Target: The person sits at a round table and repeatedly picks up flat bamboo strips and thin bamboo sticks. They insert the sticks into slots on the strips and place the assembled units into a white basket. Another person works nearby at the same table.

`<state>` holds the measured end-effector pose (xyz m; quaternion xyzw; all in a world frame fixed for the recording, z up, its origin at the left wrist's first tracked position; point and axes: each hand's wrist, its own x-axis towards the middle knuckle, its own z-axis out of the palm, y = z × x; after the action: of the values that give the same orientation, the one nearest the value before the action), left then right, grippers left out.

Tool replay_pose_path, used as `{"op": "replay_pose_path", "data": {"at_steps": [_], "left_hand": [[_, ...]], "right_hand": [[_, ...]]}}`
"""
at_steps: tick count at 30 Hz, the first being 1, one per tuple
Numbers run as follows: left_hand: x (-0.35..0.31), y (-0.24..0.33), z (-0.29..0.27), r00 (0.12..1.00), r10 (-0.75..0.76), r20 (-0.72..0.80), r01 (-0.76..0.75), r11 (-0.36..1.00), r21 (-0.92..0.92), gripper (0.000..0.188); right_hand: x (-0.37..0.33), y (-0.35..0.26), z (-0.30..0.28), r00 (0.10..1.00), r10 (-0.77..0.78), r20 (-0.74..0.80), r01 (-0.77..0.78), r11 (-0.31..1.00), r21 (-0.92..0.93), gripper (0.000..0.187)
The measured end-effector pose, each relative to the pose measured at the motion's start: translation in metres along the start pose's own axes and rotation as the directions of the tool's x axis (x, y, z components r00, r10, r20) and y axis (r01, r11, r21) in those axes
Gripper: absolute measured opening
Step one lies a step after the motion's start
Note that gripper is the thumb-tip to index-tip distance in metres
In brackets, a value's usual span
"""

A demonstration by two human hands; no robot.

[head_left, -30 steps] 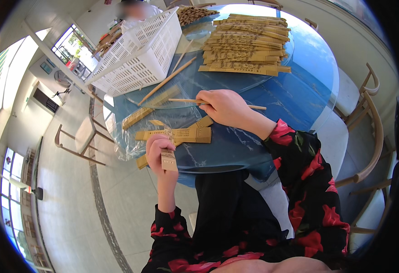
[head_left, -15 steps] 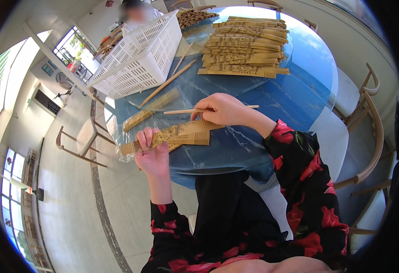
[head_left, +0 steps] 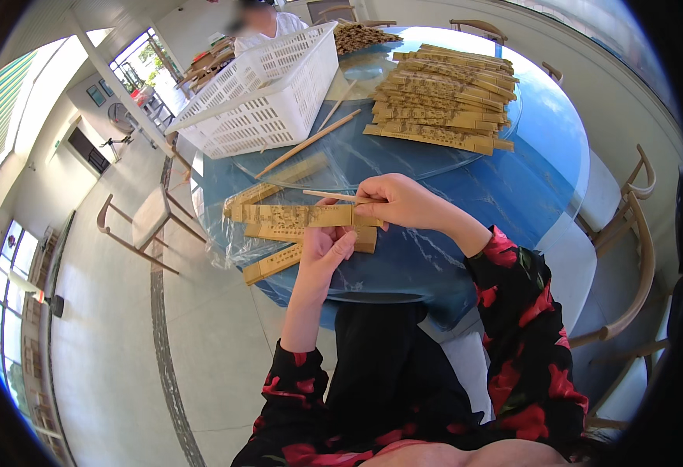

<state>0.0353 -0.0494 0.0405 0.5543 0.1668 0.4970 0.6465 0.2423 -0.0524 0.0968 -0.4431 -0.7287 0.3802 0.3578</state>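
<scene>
One wrapper (head_left: 275,215) occupies the left hand (head_left: 326,251) — one stick (head_left: 327,195), the right hand (head_left: 397,201).

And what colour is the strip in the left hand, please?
The strip is golden brown with dark markings, clearest in the head view.

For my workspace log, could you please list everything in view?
Table: one, blue, centre
Loose strips: several, tan, near edge
Held card strip: one, tan, above loose strips
Held stick: one, pale, beyond that strip
Plastic film: count unclear, transparent, left
Basket: one, white, far left
Loose sticks: at least two, tan, beside basket
Strip pile: many, tan, far right
Far pile: one, brown, far edge
Chairs: several, brown, around table
Other person: one, white top, behind basket
Sleeves: two, black floral, below hands
Left hand: one, bare, holding strip
Right hand: one, bare, on stick
</scene>
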Motion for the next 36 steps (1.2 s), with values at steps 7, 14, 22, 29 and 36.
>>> {"op": "replay_pose_path", "data": {"at_steps": [7,14,22,29,36], "left_hand": [[-0.005,-0.008,0.015,0.984,-0.004,-0.18,-0.007,0.998,-0.056,0.023],[-0.009,-0.008,0.01,0.975,0.037,-0.22,-0.065,0.991,-0.119,0.018],[-0.009,-0.009,0.01,0.981,0.029,-0.194,-0.046,0.996,-0.082,0.019],[-0.009,-0.007,0.014,0.986,0.032,-0.165,-0.03,0.999,0.015,0.022],[-0.011,-0.011,0.01,0.996,0.024,-0.089,-0.021,0.999,0.026,0.024]], "right_hand": [[-0.003,0.003,-0.002,0.993,0.053,0.107,-0.06,0.996,0.071,0.021],[-0.007,-0.007,-0.004,0.972,0.147,0.186,-0.183,0.964,0.195,0.02],[-0.004,0.007,0.0,0.974,0.088,0.21,-0.129,0.973,0.19,0.017],[-0.004,0.006,-0.002,0.964,0.081,0.253,-0.122,0.981,0.151,0.017],[-0.006,0.007,0.0,0.966,0.099,0.239,-0.139,0.978,0.157,0.017]]}}
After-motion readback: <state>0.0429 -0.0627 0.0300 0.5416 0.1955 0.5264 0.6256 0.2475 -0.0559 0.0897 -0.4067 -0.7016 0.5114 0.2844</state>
